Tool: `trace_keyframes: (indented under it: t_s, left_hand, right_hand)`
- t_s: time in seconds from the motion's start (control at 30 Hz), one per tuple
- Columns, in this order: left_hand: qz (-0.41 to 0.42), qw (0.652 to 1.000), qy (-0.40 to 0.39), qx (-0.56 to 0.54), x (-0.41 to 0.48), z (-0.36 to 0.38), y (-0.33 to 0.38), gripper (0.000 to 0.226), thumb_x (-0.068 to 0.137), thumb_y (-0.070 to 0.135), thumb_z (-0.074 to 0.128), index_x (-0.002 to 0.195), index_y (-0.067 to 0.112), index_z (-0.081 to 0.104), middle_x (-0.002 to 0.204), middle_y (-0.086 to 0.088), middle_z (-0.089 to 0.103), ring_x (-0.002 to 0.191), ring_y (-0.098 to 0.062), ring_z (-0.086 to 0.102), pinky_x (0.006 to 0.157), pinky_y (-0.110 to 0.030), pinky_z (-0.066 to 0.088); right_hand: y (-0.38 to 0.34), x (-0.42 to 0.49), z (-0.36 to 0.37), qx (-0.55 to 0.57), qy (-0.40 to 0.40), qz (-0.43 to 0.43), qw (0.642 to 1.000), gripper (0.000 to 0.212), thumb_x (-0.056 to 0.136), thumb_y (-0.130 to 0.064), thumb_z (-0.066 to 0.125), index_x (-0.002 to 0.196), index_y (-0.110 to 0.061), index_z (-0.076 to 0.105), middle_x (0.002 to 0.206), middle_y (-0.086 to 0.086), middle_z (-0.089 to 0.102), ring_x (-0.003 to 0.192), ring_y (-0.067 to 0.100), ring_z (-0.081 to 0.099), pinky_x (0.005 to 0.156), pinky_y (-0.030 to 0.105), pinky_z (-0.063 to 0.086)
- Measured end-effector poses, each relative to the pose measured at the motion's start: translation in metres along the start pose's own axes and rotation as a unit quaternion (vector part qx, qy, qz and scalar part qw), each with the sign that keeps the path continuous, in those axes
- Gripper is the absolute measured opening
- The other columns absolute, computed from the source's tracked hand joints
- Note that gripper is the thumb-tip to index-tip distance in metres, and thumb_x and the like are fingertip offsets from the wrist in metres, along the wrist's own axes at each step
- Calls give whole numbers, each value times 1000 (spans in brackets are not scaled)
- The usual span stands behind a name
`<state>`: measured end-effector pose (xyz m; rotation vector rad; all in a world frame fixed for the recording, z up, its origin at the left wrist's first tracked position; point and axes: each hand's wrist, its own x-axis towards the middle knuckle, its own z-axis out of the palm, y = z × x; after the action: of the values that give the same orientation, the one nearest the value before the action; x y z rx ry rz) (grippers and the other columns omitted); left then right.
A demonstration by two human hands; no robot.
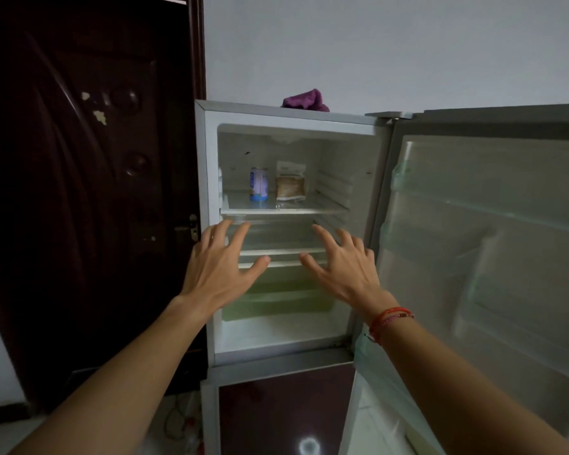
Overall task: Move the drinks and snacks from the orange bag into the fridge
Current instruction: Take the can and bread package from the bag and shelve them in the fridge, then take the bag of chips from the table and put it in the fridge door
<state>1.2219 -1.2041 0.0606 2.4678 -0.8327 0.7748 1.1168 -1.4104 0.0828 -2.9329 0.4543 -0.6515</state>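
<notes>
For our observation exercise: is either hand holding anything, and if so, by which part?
Nothing is held. The left hand and right hand are both open, fingers spread, in front of the fridge.

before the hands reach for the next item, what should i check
1. The fridge door swung wide open: ok.
2. The left hand empty, fingers spread: ok.
3. The right hand empty: ok.
4. The can and snack pack standing on the top shelf: ok.
5. Free room right of the snack pack: ok.
6. The orange bag within reach: cannot tell, out of view.
</notes>
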Motion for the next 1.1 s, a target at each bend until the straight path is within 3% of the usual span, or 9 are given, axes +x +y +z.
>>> trace_keyframes:
  t_s: [0.63,0.87,1.1]
  left_hand:
    - [50,997,3,-62,-41,1,102,75,83,74,35,145,31,38,150,-3,33,136,-26,34,105,-47,40]
    - [141,981,-9,-133,-40,30,177,74,83,69,41,141,23,48,141,-7,43,128,-27,42,100,-44,44]
    - [251,932,-58,-254,-36,70,266,74,81,69,45,139,23,51,139,-9,46,125,-30,45,98,-48,46]
  right_hand:
    - [84,-85,-58,-28,36,29,999,71,95,-70,35,156,-37,23,154,15,37,139,35,38,110,48,35]
    - [134,-135,-80,-56,52,110,991,71,93,-70,40,155,-39,25,156,11,37,139,34,38,110,45,36]
    - [184,-203,-107,-126,70,243,959,71,92,-72,40,154,-41,26,152,9,41,135,32,42,107,45,40]
